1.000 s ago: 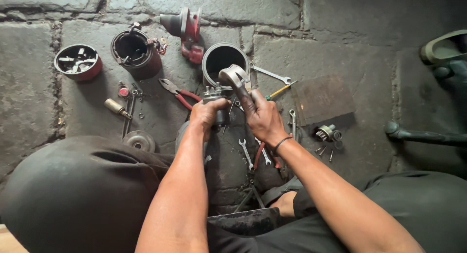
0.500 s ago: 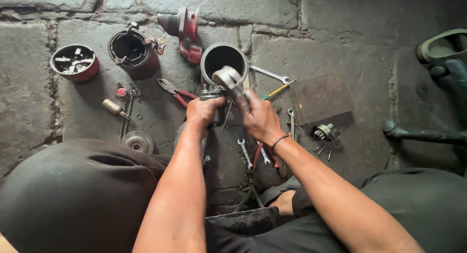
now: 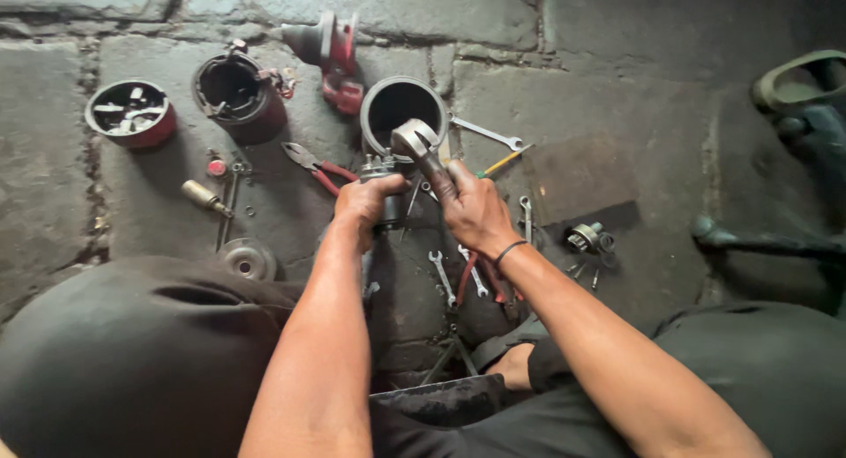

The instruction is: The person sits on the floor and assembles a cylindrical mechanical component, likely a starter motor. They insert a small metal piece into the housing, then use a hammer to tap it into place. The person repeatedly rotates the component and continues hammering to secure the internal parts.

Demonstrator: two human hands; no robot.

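Two hands closed on metal: left hand [image 3: 368, 203] round a small grey part [image 3: 384, 180] (greasy), right hand [image 3: 476, 210] gripping a hammer [image 3: 418, 145].

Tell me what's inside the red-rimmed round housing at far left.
Inside the red-rimmed housing, pale metal pieces lie loose against a dark interior. Its floor beneath them stays hidden.

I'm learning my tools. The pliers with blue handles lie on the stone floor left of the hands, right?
Not quite: the pliers have red handles, not blue. The head view shows them lying on the stone floor, left of the hands.
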